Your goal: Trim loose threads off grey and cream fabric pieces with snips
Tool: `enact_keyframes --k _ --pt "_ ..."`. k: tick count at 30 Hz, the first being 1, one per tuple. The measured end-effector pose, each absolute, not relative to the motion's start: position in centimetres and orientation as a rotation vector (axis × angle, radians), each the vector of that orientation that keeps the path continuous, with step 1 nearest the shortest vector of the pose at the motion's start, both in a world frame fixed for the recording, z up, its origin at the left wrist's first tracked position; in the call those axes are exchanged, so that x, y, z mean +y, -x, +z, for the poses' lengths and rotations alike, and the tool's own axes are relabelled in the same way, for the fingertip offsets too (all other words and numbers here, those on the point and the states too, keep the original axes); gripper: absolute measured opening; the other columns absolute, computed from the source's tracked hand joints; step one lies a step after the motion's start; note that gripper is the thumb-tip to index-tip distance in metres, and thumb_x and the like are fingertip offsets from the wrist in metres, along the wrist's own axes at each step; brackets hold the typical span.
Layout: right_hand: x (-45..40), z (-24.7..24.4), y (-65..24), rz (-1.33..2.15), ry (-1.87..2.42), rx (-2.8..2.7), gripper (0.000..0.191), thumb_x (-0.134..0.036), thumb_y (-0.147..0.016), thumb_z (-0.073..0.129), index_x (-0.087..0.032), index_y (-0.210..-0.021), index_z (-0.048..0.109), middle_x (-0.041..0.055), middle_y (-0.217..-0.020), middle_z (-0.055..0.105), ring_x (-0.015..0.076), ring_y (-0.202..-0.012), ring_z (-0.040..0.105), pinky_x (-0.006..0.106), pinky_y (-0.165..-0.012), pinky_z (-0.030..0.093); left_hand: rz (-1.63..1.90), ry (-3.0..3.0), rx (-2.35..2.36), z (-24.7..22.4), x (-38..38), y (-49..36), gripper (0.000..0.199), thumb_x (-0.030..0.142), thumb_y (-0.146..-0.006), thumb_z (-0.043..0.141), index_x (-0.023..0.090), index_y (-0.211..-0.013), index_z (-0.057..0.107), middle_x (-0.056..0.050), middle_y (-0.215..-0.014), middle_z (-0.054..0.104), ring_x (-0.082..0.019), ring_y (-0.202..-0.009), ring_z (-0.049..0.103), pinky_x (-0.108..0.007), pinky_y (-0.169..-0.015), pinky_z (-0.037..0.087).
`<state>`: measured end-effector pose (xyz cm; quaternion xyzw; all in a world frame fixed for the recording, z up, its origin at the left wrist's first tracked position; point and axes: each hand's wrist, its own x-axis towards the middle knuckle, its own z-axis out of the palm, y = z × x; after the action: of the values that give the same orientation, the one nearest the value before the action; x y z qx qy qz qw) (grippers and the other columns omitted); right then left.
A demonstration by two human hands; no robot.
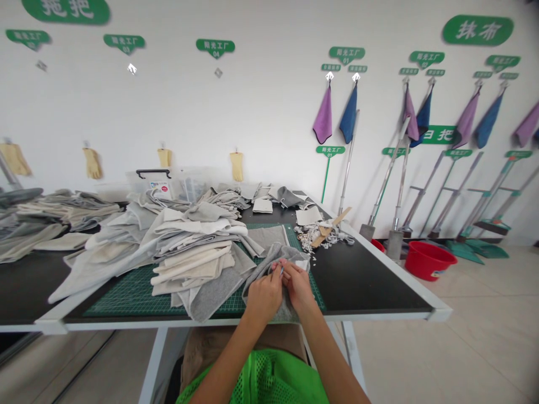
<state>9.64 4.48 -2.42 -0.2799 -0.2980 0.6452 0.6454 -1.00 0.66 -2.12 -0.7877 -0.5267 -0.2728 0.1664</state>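
Note:
A grey cloth lies bunched at the table's front, partly over the green cutting mat. My left hand pinches at it with closed fingers. Close beside, nearly touching, my right hand is also closed on the cloth. Something small and bluish shows between the fingertips, too small to make out. To the left of my hands rises a tall stack of folded grey and cream cloths.
White scraps with a tan strip lie beyond my right hand. A clear box stands behind the cloth piles. Off the table's right side, a red basin rests on the floor near brooms and dustpans.

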Motion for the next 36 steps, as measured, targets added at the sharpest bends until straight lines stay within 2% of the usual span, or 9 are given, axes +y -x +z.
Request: enact_keyframes --k 12,23,30,36 --pt "4.56 -2.36 -9.56 1.445 0.662 -0.678 0.023 -0.028 -0.060 0.080 -0.014 -0.074 0.069 0.0082 -0.076 0.073 0.0194 -0.071 0.069 0.028 -0.065 0.054 -0.771 2.243 -1.486 -1.96 0.60 0.85 0.034 0.021 -0.093 0.035 0.016 -0.125 0.048 -0.006 -0.084 0.070 -0.018 -0.071 0.066 -0.026 -0.060 0.047" --pt "4.45 -2.27 -9.57 1.465 0.630 -0.680 0.021 -0.029 -0.063 0.079 -0.014 -0.074 0.069 0.0073 -0.074 0.072 0.0185 -0.070 0.068 0.028 -0.069 0.054 -0.775 2.242 -1.521 -2.10 0.64 0.95 0.036 0.016 -0.089 0.040 0.016 -0.125 0.047 -0.005 -0.084 0.070 -0.019 -0.071 0.066 -0.026 -0.059 0.047" --pt "4.53 -2.38 -9.51 1.418 0.669 -0.644 0.023 -0.028 -0.059 0.081 -0.014 -0.073 0.069 0.0067 -0.072 0.072 0.0173 -0.068 0.068 0.025 -0.064 0.054 -0.786 2.253 -1.478 -1.95 0.54 0.86 0.032 0.020 -0.093 0.036 0.016 -0.122 0.049 -0.005 -0.084 0.070 -0.019 -0.072 0.066 -0.027 -0.061 0.046" --pt "4.41 -2.20 -9.59 1.476 0.634 -0.673 0.020 -0.028 -0.064 0.079 -0.014 -0.074 0.069 0.0071 -0.074 0.072 0.0172 -0.071 0.068 0.026 -0.068 0.054 -0.766 2.246 -1.512 -2.15 0.69 0.92 0.037 0.018 -0.091 0.039 0.016 -0.127 0.045 -0.005 -0.087 0.070 -0.019 -0.072 0.066 -0.027 -0.059 0.046"
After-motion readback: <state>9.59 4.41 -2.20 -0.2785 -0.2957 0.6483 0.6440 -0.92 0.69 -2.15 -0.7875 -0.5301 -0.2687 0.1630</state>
